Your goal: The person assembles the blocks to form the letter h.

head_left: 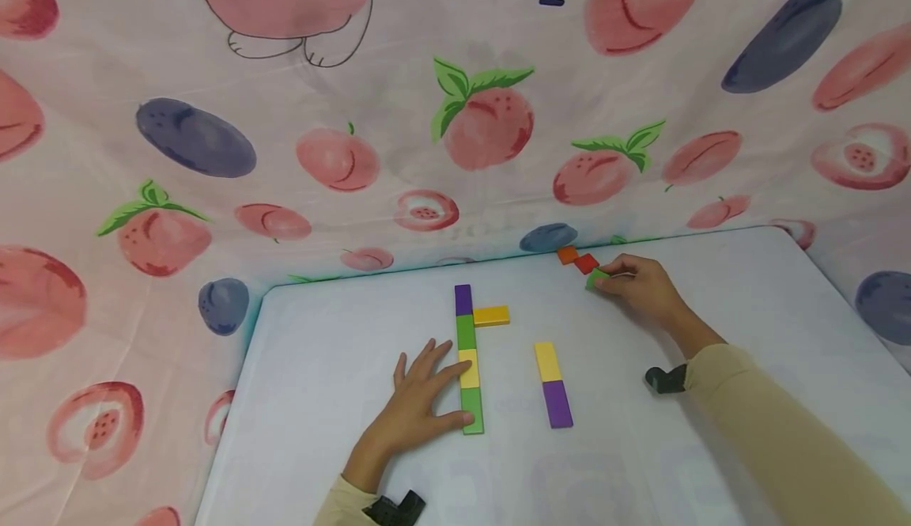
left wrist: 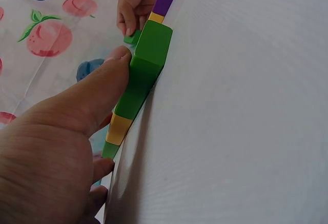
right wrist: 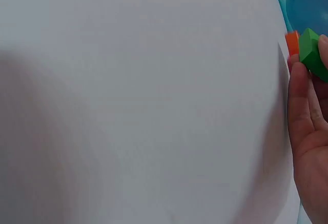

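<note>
My right hand (head_left: pixel 644 293) pinches a small green block (head_left: pixel 596 278) between thumb and fingers at the far side of the table. Just past it lie a red block (head_left: pixel 587 263) and an orange block (head_left: pixel 567 255). With fingers spread, my left hand (head_left: pixel 416 411) rests against a straight row of blocks. Its thumb touches the nearest green block (head_left: pixel 473 423) and its index finger reaches the yellow block (head_left: pixel 469 377). Farther along that row come another green block (head_left: pixel 466 331) and a purple block (head_left: pixel 463 300). A yellow-orange block (head_left: pixel 491 316) sticks out rightward beside them.
Right of the row, a yellow block (head_left: pixel 547 361) and a purple block (head_left: pixel 557 404) lie end to end on the white table (head_left: pixel 320 352). A fruit-patterned cloth (head_left: pixel 398 75) rises behind the table's far edge. Black wrist mounts (head_left: pixel 665 380) show at both sleeves.
</note>
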Motion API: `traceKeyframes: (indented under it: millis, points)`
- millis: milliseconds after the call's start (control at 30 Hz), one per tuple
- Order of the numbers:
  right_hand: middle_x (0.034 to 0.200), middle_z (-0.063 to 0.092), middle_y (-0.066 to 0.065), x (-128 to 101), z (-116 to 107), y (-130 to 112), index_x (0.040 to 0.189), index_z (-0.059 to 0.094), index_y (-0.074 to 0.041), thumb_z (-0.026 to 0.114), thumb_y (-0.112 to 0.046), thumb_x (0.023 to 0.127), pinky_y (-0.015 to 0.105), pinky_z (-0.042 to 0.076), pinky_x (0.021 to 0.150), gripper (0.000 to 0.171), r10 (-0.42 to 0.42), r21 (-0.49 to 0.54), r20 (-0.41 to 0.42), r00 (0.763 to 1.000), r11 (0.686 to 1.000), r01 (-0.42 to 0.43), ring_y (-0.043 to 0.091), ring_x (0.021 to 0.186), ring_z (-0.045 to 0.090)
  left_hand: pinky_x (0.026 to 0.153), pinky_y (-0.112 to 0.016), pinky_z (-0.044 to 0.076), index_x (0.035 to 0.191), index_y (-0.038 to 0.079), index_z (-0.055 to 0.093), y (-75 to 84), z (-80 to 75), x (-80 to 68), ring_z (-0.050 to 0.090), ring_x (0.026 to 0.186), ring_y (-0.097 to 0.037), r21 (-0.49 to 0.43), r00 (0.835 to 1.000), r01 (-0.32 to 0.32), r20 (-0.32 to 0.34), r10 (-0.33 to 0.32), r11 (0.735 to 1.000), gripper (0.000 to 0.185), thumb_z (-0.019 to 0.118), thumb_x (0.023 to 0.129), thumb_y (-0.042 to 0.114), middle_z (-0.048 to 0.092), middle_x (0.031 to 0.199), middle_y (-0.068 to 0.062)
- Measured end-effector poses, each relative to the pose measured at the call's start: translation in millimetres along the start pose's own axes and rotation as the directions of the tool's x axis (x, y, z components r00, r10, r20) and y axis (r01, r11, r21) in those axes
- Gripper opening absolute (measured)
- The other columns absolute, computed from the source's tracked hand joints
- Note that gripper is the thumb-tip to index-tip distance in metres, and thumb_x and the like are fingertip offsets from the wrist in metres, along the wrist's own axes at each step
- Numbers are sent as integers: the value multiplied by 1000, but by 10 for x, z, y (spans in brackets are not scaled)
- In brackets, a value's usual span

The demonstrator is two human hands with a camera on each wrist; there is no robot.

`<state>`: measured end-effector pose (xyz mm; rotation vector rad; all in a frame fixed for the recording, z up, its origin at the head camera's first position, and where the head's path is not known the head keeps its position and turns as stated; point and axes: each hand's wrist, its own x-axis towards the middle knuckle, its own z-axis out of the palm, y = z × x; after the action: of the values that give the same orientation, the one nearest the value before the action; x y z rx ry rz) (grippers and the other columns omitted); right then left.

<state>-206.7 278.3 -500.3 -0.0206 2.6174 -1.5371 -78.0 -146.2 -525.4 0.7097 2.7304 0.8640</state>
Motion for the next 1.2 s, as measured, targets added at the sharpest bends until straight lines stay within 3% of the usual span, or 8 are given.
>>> traceKeyframes:
  millis: [200, 400, 700, 900, 1200]
  points:
    - [108, 74, 5, -6, 187, -54, 110, 72, -2, 79, -26, 91, 16, 54, 80, 32, -10, 38, 59, 998, 999, 8, 0, 89, 66, 120, -69, -5, 151, 33, 51, 6, 2, -4, 9, 160, -31, -10, 1000, -9, -21, 8, 1000, 74, 72, 86, 62, 26, 170, -4]
    - [108, 76, 10, -22, 358, -128, 107, 75, -4, 78, -28, 92, 18, 54, 79, 28, -25, 2, 83, 996, 1000, 25, 7, 91, 67, 121, -68, -6, 151, 33, 50, -3, 9, -1, 8, 161, -28, 3, 1000, 2, -11, -2, 1000, 75, 71, 86, 63, 25, 170, -2]
    - [117, 74, 9, -25, 572, -218, 116, 75, -9, 76, -29, 93, 19, 54, 84, 30, -21, -41, 118, 993, 999, 26, 22, 107, 67, 120, -69, -6, 151, 34, 49, -1, 2, 4, 8, 161, -29, -2, 1000, 3, -10, -3, 1000, 75, 70, 86, 64, 25, 170, -2]
    - [109, 75, 4, -22, 651, -274, 112, 77, -13, 76, -31, 94, 24, 55, 83, 25, -26, -76, 142, 990, 996, 37, 21, 100, 67, 120, -69, -5, 151, 34, 50, 25, -8, 12, 8, 161, -29, -5, 1000, 11, -7, -11, 1000, 74, 71, 87, 62, 25, 170, -2]
    - [103, 75, 4, -6, 759, -424, 108, 75, -15, 78, -29, 92, 24, 57, 73, 22, -63, -38, 188, 980, 997, 71, 21, 89, 67, 121, -68, -5, 151, 34, 49, 51, -19, 19, 8, 161, -29, -8, 1000, 30, 2, -30, 1000, 74, 71, 86, 62, 25, 170, -2]
